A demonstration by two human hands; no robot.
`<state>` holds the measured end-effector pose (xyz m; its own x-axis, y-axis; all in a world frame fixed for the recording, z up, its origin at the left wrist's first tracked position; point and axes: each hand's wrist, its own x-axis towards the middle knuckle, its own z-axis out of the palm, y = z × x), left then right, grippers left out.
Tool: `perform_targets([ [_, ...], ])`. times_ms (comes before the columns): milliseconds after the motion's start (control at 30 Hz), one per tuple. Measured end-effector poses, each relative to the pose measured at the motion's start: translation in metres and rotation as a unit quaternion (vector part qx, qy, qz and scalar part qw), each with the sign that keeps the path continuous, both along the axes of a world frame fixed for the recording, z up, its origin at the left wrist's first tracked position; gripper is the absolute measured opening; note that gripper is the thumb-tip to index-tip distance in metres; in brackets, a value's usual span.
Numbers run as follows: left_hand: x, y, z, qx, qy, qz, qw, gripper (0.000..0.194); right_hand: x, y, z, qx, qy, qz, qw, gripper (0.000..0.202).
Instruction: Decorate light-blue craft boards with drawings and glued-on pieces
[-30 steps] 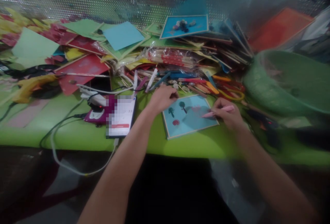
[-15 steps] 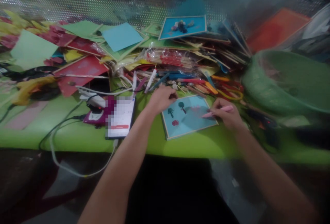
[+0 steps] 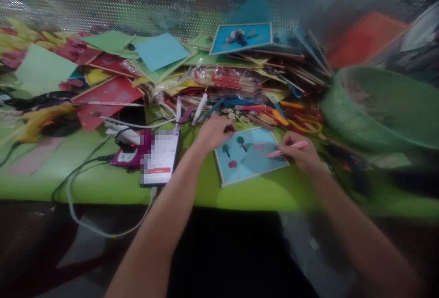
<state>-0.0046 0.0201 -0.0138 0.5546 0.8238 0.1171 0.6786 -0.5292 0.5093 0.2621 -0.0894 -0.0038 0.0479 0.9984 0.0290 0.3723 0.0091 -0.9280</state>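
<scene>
A light blue card with a pale wooden border lies on the green tabletop in front of me. On it are two dark green tree shapes, a round red shape and a faint pink mark. My left hand is at the card's upper left corner, fingers curled at its edge; the fingertips are partly hidden. In my right hand is a pink marker, held like a pen, its tip low over the card's right part. Whether the tip touches the card I cannot tell.
A phone and a purple power adapter with cables are left of my arm. Pens and sticks are heaped behind the card. A green basin stands right, near a dark glue gun. A yellow glue gun lies left.
The view has shifted very slightly. Both hands, the card and the pink marker keep nearly the same places.
</scene>
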Motion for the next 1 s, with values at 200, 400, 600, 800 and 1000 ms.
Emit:
perform_targets([
  [200, 0.001, -0.001, 0.003, -0.011, -0.002, 0.005, 1.000, 0.013, -0.001, 0.000, 0.002, 0.002, -0.003, -0.002, 1.000, 0.020],
  [400, 0.000, -0.001, 0.003, -0.011, -0.001, -0.001, 1.000, 0.012, 0.004, 0.000, -0.006, 0.008, 0.009, 0.003, 1.000, 0.021],
  [600, 0.000, 0.002, -0.001, -0.009, -0.006, -0.005, 1.000, 0.013, 0.006, 0.000, -0.008, 0.010, 0.010, -0.012, 1.000, 0.023],
  [800, -0.001, 0.001, -0.001, -0.019, -0.012, -0.002, 1.000, 0.012, 0.007, 0.000, -0.009, 0.019, 0.003, -0.015, 1.000, 0.023],
  [1000, -0.001, 0.001, -0.001, -0.011, -0.005, -0.005, 1.000, 0.011, 0.007, 0.000, -0.010, 0.025, 0.001, -0.013, 1.000, 0.022],
])
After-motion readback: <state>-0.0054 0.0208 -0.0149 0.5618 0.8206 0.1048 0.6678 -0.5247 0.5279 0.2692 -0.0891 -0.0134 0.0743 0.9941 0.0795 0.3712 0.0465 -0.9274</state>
